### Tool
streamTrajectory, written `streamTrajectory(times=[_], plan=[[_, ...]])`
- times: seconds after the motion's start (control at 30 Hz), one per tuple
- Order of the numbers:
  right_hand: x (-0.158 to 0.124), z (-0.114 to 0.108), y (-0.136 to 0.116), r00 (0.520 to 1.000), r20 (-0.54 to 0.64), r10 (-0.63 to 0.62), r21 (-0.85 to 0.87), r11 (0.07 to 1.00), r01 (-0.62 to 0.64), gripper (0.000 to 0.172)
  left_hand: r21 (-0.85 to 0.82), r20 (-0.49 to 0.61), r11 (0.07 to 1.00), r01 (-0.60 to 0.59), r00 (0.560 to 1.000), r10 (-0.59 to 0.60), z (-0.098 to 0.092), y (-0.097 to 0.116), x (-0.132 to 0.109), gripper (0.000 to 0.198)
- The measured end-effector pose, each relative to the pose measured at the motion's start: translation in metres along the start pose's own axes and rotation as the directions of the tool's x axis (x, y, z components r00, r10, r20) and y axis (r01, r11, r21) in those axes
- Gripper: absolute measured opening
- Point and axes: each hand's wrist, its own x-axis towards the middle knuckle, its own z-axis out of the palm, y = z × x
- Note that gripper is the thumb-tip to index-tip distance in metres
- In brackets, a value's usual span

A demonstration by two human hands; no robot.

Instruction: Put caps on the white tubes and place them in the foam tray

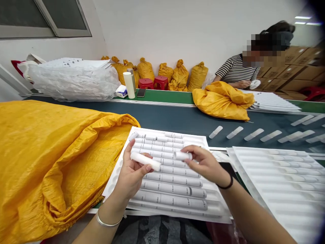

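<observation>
Above a white ribbed tray, my left hand holds a plain white tube between thumb and fingers, tilted down to the right. My right hand pinches a short white cylinder just right of the tube's end; the two pieces are apart. Below both hands, rows of white tubes with small dark print lie in the tray's grooves. One small loose piece rests at the tray's upper left corner.
A yellow sack covers the left side. Another yellow sack and several clear tubes lie on the dark belt. At right is a second tray with tubes. Across the belt a person in a striped shirt holds something white.
</observation>
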Motion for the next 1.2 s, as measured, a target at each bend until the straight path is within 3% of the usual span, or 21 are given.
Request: streamTrajectory(times=[0.1,0.2,0.3,0.4,0.53,0.67,0.83,1.0,1.2], plan=[[-0.014,0.023,-0.018,0.998,0.055,0.030,0.295,0.955,-0.045,0.021,-0.100,-0.030,0.994,0.033,0.999,-0.036,0.012,-0.004,0.000,0.052],[-0.018,0.030,-0.023,0.998,-0.036,0.049,0.427,0.904,-0.029,0.023,-0.008,-0.044,1.000,0.026,0.999,-0.027,0.008,-0.006,0.002,0.033],[-0.017,0.021,-0.023,0.993,-0.110,-0.050,0.331,0.940,0.084,0.026,0.246,-0.044,0.968,0.046,0.998,-0.036,-0.002,-0.003,0.002,0.029],[-0.013,0.009,-0.026,0.974,-0.053,-0.218,0.148,0.963,0.224,0.032,0.553,-0.014,0.832,0.042,0.999,-0.041,-0.005,0.004,-0.001,0.032],[-0.011,0.002,-0.027,0.952,0.014,-0.305,0.052,0.951,0.304,0.034,0.716,0.179,0.692,-0.088,0.982,-0.059,0.000,0.012,-0.006,0.030],[-0.013,0.005,-0.027,0.967,-0.021,-0.253,0.033,0.967,0.254,0.031,0.742,0.331,0.599,-0.302,0.941,0.065,0.003,0.012,-0.007,0.027],[-0.015,0.008,-0.028,0.965,-0.018,-0.262,0.010,0.965,0.262,0.028,0.700,0.474,0.470,-0.538,0.842,0.257,0.007,0.011,-0.007,0.030],[-0.017,0.011,-0.032,0.954,-0.051,-0.295,0.036,0.954,0.297,0.031,0.679,0.520,0.394,-0.619,0.785,0.337,0.012,0.013,-0.008,0.037],[-0.019,0.010,-0.036,0.934,-0.160,-0.320,0.038,0.943,0.330,0.030,0.687,0.512,0.354,-0.635,0.768,0.385,0.019,0.015,-0.011,0.038]])
